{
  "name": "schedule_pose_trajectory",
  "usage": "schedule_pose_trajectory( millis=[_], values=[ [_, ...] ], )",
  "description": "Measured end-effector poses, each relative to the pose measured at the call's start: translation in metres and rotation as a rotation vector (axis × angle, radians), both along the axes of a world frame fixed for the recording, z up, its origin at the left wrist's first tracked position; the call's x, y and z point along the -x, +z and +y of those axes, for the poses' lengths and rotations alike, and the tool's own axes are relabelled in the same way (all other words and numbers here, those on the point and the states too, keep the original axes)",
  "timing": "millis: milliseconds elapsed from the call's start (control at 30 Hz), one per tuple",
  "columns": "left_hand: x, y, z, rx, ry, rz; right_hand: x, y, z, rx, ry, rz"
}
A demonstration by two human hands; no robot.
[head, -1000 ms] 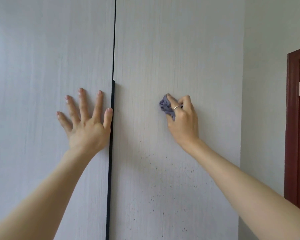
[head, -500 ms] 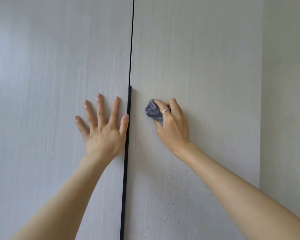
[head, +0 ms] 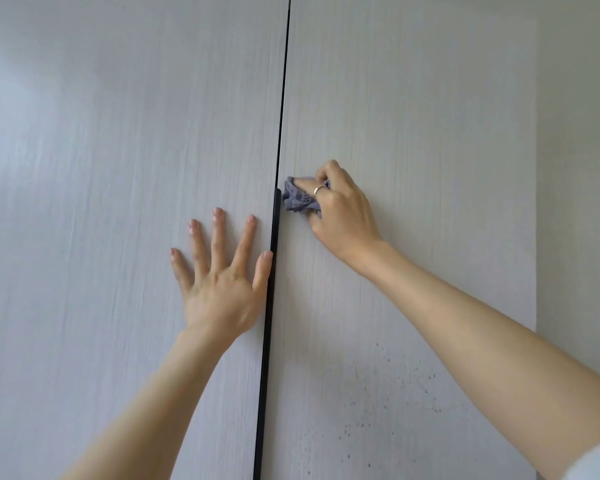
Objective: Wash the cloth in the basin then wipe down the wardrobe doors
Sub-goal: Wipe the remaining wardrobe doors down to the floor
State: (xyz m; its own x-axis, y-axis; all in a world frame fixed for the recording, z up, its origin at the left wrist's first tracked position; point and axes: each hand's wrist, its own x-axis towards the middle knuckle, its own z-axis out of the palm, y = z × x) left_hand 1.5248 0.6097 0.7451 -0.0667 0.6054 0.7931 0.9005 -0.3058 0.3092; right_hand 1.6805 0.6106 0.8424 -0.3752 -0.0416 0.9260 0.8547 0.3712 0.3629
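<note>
Two bare forearms rise from the lower frame toward pale wardrobe doors; the left hand point(head: 222, 289) lies flat with fingers spread wide on the left door point(head: 118, 168), thumb beside the black handle strip point(head: 269, 323); the right hand point(head: 340, 209), wearing a ring point(head: 318, 190), clutches a bunched grey-purple cloth point(head: 297, 199) against the right door point(head: 413, 116), just right of the strip's top; dark specks point(head: 395, 393) dot that door at lower right.

Wardrobe doors point(head: 413, 133) look like pale matt wood-grain laminate, smooth. Black handle strip point(head: 270, 306) looks slick, maybe plastic or metal. Cloth point(head: 297, 199) is crumpled purple-grey textured fabric. Ring point(head: 318, 190) is shiny metal.
</note>
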Motion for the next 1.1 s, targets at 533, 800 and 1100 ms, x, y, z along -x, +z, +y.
schedule_pose_trajectory(
  millis=[533, 800, 1100],
  values=[
    [0.004, -0.049, -0.006, 0.020, 0.099, 0.080, -0.031, -0.087, -0.012, 0.013, -0.094, -0.633],
    [0.004, -0.057, -0.007, 0.031, 0.100, 0.068, -0.023, -0.157, -0.001, 0.039, -0.001, -0.472],
    [0.005, -0.061, -0.004, 0.048, 0.114, 0.083, -0.051, -0.114, -0.008, -0.006, -0.073, -0.255]
  ],
)
